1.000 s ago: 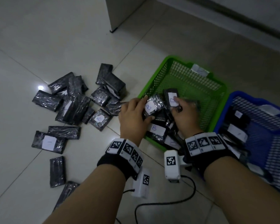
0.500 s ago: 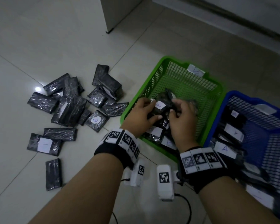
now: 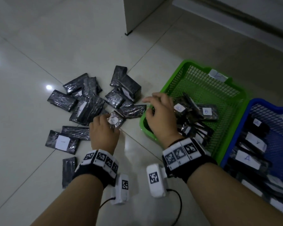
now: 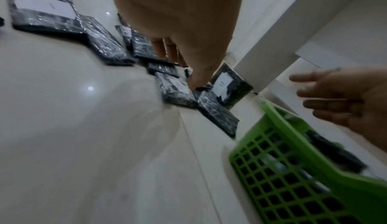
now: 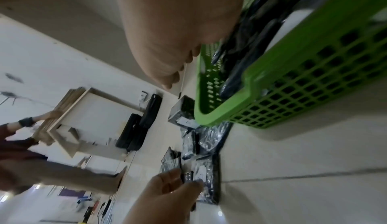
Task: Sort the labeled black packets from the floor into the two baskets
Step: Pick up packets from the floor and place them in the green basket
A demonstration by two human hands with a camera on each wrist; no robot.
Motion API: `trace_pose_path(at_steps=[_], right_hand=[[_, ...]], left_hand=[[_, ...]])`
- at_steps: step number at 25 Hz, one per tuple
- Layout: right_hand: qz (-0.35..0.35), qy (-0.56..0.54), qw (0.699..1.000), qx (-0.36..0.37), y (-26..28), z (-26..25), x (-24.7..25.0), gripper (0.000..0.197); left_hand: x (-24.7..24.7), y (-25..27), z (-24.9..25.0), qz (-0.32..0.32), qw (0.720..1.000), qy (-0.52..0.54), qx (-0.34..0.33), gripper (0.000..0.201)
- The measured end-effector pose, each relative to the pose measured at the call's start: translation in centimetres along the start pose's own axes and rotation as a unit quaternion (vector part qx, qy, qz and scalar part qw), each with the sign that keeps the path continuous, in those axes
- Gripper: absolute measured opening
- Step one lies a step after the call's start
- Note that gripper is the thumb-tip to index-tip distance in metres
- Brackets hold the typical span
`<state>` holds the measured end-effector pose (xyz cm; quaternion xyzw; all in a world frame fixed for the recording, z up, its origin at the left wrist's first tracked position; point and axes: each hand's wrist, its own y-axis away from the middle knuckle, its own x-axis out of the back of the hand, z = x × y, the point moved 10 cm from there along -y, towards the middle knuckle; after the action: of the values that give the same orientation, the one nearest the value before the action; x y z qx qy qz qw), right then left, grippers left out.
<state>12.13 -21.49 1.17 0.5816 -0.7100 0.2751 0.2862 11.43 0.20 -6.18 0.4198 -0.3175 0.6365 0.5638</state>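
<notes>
Several black packets point(image 3: 87, 105) with white labels lie in a loose pile on the floor. My left hand point(image 3: 109, 123) is down at the pile's near right edge, thumb and curled fingers pinching a small labeled packet point(image 3: 117, 121). The left wrist view shows the thumb on that packet point(image 4: 178, 92). My right hand point(image 3: 151, 103) hovers over the green basket's point(image 3: 175, 75) left rim, fingers spread and holding nothing. Packets marked B point(image 3: 206, 111) lie in the green basket. The blue basket point(image 3: 234, 139) to its right holds packets marked A point(image 3: 247, 158).
A white cabinet base point(image 3: 134, 13) stands on the tiles behind the pile. A wall ledge runs along the top right. Cables trail from my wrist cameras near my forearms. In the right wrist view another person point(image 5: 21, 128) and black cases point(image 5: 136, 131) are far off.
Both hands have let go of the packets they held over the green basket. The left hand has moved left onto a floor packet. The right hand has opened over the rim.
</notes>
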Motion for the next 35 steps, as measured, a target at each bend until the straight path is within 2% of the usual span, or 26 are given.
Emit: trace_pose_path(at_steps=[2,5,7,10,13,15,17,20,22,24,27,30,35], right_hand=[[-0.077,0.016,0.997,-0.001,-2.3,-1.1,-3.6,0.034],[-0.178,0.072,0.981,-0.037,-5.1,-0.8,-7.8,0.042],[-0.207,0.084,0.974,-0.036,-6.4,-0.6,-9.5,0.042],[-0.165,0.052,0.985,-0.014,-7.6,-0.8,-9.9,0.03],[-0.097,-0.021,0.995,-0.033,-7.6,-0.6,-8.1,0.022],[-0.057,-0.057,0.996,-0.033,-7.4,-0.6,-5.9,0.023],[-0.027,-0.101,0.994,-0.027,-7.1,-0.6,-3.5,0.024],[0.012,-0.162,0.987,-0.003,-6.9,-0.1,0.7,0.026],[0.043,-0.217,0.975,-0.021,-6.8,1.7,3.6,0.027],[0.091,-0.266,0.957,-0.071,-6.7,5.0,6.9,0.031],[0.174,-0.25,0.945,-0.12,-6.5,10.2,11.2,0.033],[0.164,-0.17,0.961,-0.147,-6.4,14.0,12.6,0.035],[0.078,-0.068,0.989,-0.103,-7.4,15.1,10.0,0.039]], left_hand=[[-1.0,-0.9,-1.3,-0.038,0.999,-0.023,0.004,0.061],[-2.1,-1.8,-1.6,-0.059,0.996,-0.057,-0.023,0.071],[-2.5,-2.0,-1.9,-0.061,0.996,-0.053,-0.034,0.074],[-2.9,-1.9,-2.3,-0.07,0.995,-0.06,-0.033,0.077],[-2.7,-1.4,-2.2,-0.088,0.994,-0.061,-0.02,0.078],[-1.4,-1.4,-1.0,-0.061,0.996,0.048,-0.041,0.078],[0.2,-1.3,1.2,-0.044,0.984,0.156,-0.079,0.075],[2.0,-1.5,5.7,-0.037,0.969,0.208,-0.129,0.072],[2.4,-1.5,8.9,-0.039,0.961,0.224,-0.155,0.071],[2.0,-1.3,12.2,-0.047,0.953,0.243,-0.172,0.07],[0.4,-1.0,16.0,-0.066,0.945,0.265,-0.181,0.071],[-1.7,-0.5,18.4,-0.085,0.941,0.261,-0.199,0.07],[-3.5,-0.5,18.9,-0.089,0.945,0.237,-0.206,0.07]])
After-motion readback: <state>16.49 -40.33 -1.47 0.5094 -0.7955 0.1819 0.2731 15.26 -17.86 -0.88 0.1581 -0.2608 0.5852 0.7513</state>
